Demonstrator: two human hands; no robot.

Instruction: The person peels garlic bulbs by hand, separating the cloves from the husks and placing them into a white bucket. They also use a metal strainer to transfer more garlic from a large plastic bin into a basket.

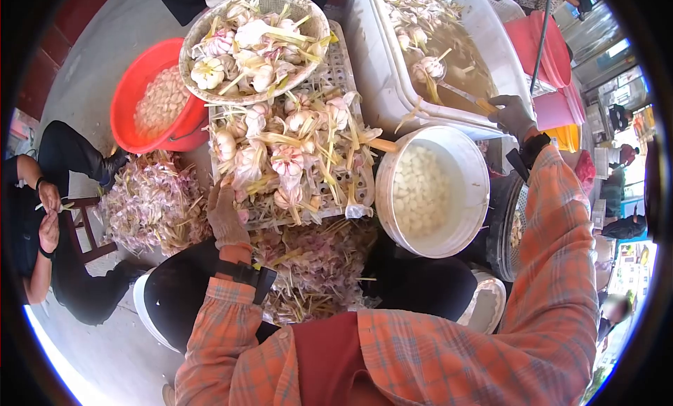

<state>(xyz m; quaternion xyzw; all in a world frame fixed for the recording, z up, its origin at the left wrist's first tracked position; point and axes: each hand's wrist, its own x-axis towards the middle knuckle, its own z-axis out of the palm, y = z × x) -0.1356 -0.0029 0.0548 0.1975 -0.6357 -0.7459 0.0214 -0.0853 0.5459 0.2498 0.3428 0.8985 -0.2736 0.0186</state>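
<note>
My right hand (515, 116), in a dark glove, is closed around the wooden handle of a ladle (459, 92). The ladle reaches into a white tub (373, 45) of murky water, and garlic bulbs (427, 69) lie at its far end, hiding most of the bowl. My left hand (228, 220), in a pale glove, rests at the near left edge of a heap of garlic bulbs (287, 159) on a perforated crate (341, 62). Its fingers point forward, stretched out against the heap. A wooden handle (383, 145) sticks out from the heap's right side.
A basket (324, 29) of garlic bulbs stands behind the heap. A red basin (130, 90) and a white bucket (479, 188) hold peeled cloves. Garlic skins (158, 206) cover the floor. Another person's hands (49, 217) hold something small at left. Pink buckets (561, 108) stand at right.
</note>
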